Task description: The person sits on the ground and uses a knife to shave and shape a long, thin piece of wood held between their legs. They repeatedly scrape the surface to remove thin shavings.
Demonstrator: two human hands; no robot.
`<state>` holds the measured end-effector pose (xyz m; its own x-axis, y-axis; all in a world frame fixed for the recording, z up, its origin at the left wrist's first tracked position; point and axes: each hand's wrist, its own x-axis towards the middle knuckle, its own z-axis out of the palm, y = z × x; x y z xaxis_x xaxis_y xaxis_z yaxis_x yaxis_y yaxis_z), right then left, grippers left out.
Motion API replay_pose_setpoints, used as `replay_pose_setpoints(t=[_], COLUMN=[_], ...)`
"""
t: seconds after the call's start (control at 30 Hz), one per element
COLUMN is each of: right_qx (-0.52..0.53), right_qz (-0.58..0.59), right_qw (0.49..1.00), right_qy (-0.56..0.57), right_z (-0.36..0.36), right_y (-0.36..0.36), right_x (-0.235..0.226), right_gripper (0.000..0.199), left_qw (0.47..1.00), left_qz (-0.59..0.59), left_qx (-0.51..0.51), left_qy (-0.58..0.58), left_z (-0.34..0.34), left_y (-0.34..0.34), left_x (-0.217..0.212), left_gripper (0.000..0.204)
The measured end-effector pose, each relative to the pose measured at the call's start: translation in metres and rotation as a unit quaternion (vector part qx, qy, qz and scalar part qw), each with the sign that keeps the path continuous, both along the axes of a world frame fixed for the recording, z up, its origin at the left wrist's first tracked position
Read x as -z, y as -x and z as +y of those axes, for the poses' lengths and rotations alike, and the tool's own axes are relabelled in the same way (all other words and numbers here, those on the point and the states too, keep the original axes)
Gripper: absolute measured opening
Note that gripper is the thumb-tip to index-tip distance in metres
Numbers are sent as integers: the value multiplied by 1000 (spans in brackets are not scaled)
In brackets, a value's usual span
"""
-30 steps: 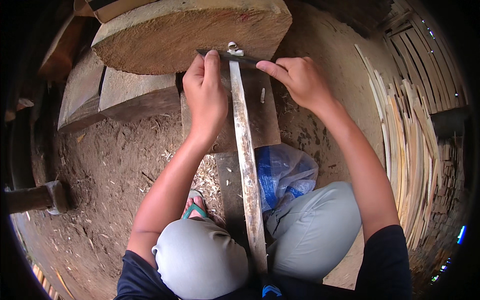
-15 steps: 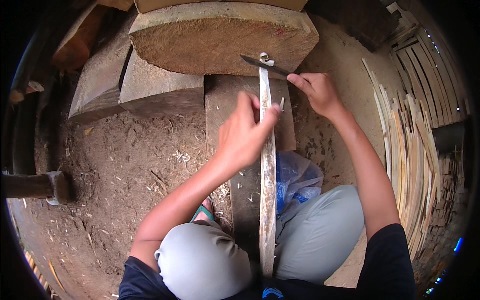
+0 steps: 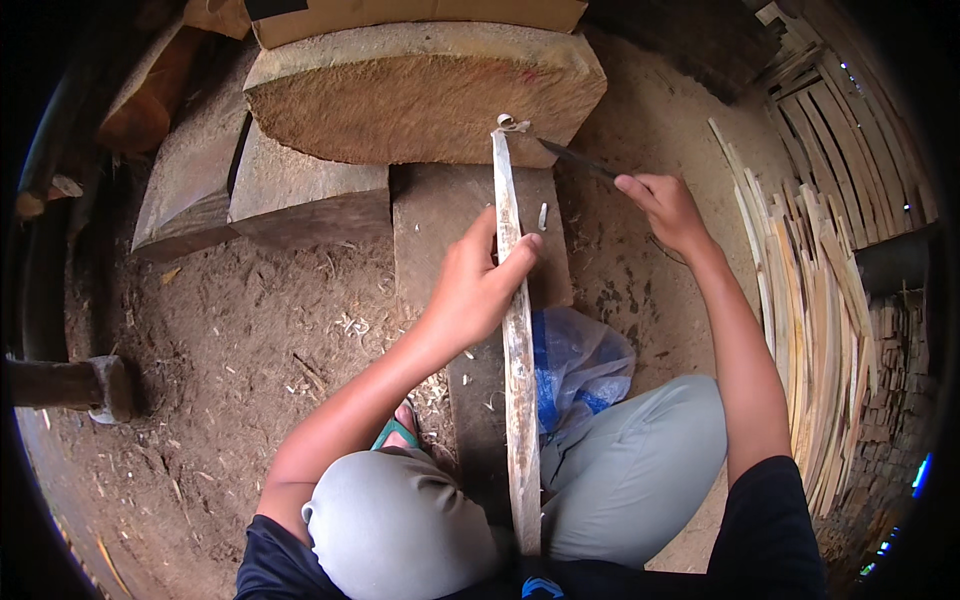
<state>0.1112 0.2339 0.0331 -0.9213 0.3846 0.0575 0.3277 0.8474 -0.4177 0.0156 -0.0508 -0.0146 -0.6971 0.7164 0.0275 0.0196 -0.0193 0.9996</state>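
The left hand (image 3: 470, 295) has slid down the strip (image 3: 518, 340), its fingers now wrapping it near the middle. The right hand (image 3: 665, 205) has pulled the knife (image 3: 575, 158) off to 2 o'clock, fingers gripping the handle. The strip is leaning on the block (image 3: 420, 95) at 12 o'clock, so that cut looks done.

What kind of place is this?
Probably a woodworking yard or shed. The left hand steadies a long wooden strip against a big log block, shavings litter the dirt, and split slats are stacked alongside.
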Motion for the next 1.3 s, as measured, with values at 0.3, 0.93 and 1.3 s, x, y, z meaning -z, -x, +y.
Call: replay_pose_setpoints(t=[0.3, 0.93, 1.3], right_qx=[59, -5, 7], right_qz=[-96, -90, 51], right_qw=[980, 990, 992], right_qy=[162, 109, 111], right_z=[-43, -98, -89], right_y=[-26, -38, -8], right_x=[-66, -79, -34], right_gripper=[53, 45, 53], left_qw=[1000, 992, 970], left_qz=[-22, -52, -214], left_qx=[20, -112, -56], left_qy=[7, 0, -96], left_z=[-2, 6, -6], left_y=[4, -34, -45], left_x=[0, 5, -47], left_gripper=[39, 25, 25])
